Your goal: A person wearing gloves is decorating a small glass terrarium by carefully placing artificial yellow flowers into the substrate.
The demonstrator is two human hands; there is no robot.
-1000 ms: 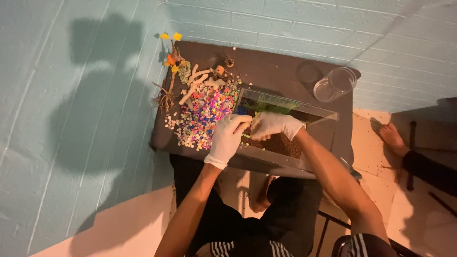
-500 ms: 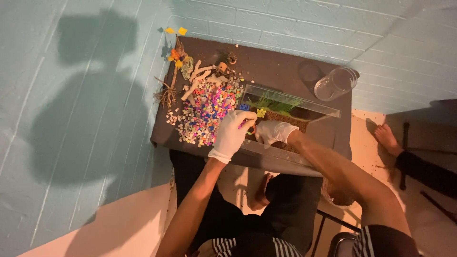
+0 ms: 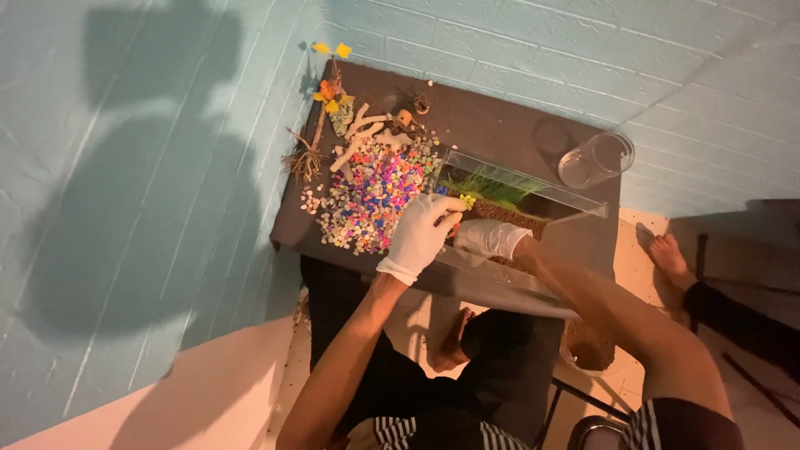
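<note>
**Right hand lowered into glass tank**

Since the earlier frames, the right hand [image 3: 490,237] has been lowered from the tank's near rim onto the brown soil [image 3: 510,218] inside the glass tank [image 3: 533,185]. It is gloved in white and its fingers are curled against the soil; whether anything is held cannot be told. The left hand [image 3: 422,233], also gloved, is kept at the tank's left end, fingers pinched together over small coloured pebbles at the corner, beside a yellow cluster [image 3: 467,201].

Green grass-like plants [image 3: 492,183] are seen along the tank's far side. A heap of coloured pebbles [image 3: 375,196] is spread on the dark table [image 3: 492,125] just left of the tank, with pale coral-like pieces [image 3: 362,133] and a flowering twig [image 3: 321,112] behind it. A clear plastic cup [image 3: 596,158] lies on its side near the table's far right corner. Another person's bare foot [image 3: 671,254] is noted on the floor at right.
</note>
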